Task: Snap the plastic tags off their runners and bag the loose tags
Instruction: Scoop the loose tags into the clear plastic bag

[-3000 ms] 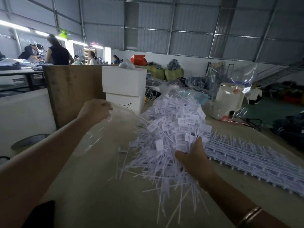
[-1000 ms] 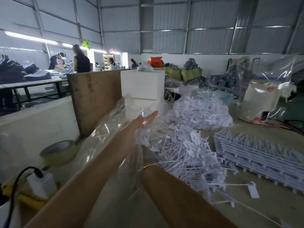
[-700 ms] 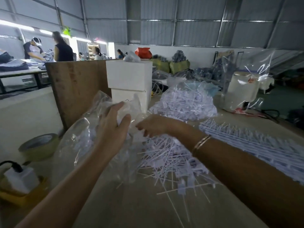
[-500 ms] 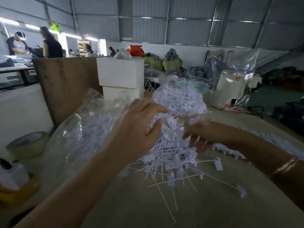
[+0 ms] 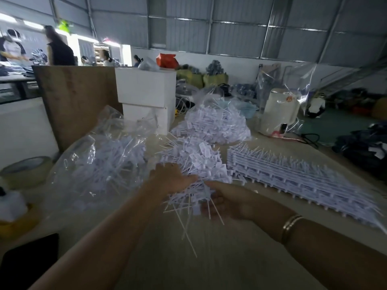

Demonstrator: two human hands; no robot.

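Note:
A heap of loose white tags (image 5: 194,164) lies on the table in front of me. My left hand (image 5: 170,180) presses on the heap's near left side, and my right hand (image 5: 228,200) cups it from the near right; both close around a bunch of tags, with thin stems sticking out below. A clear plastic bag (image 5: 98,166), partly filled with tags, lies to the left. Stacked runners with tags attached (image 5: 297,174) lie to the right. A second filled bag of tags (image 5: 213,124) sits behind the heap.
A white box stack (image 5: 146,97) and a wooden board (image 5: 77,101) stand at the back left. A tape roll (image 5: 25,170) lies at the left. A white kettle (image 5: 278,114) in plastic stands at the back right. A dark phone (image 5: 29,262) lies near the front left edge.
My left hand has let go of the clear bag, which now lies on the table at the left. Both hands have come down together onto the loose heap and gathered a bunch.

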